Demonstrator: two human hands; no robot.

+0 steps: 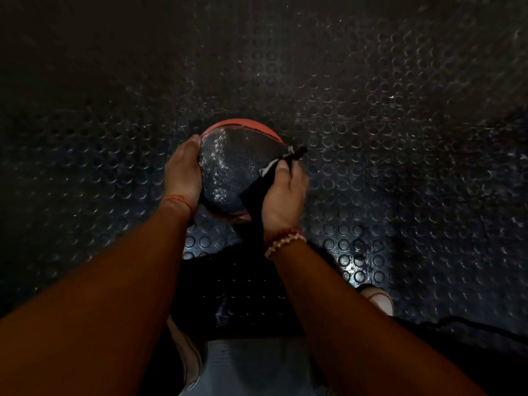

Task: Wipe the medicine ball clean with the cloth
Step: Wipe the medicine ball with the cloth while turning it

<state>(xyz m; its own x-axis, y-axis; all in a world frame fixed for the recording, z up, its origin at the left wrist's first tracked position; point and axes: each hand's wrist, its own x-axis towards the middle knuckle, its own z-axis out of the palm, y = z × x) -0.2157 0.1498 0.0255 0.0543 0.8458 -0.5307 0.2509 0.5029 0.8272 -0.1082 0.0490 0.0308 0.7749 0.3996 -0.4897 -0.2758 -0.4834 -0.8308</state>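
Note:
A round medicine ball (231, 170), black with a textured panel and red-orange bands, is held in front of me above the floor. My left hand (183, 170) cups its left side with the fingers laid along the curve. My right hand (283, 192) grips a dark cloth (295, 152) and presses it against the ball's right side; the cloth's end sticks out past my fingers and a strip of it hangs down under my palm. The ball's underside is hidden.
Black rubber flooring with raised round studs (371, 138) spreads all around, dimly lit. My knees in dark and denim fabric (257, 364) fill the bottom centre. A light shoe (378, 300) shows at the lower right, another at the lower left (188, 358).

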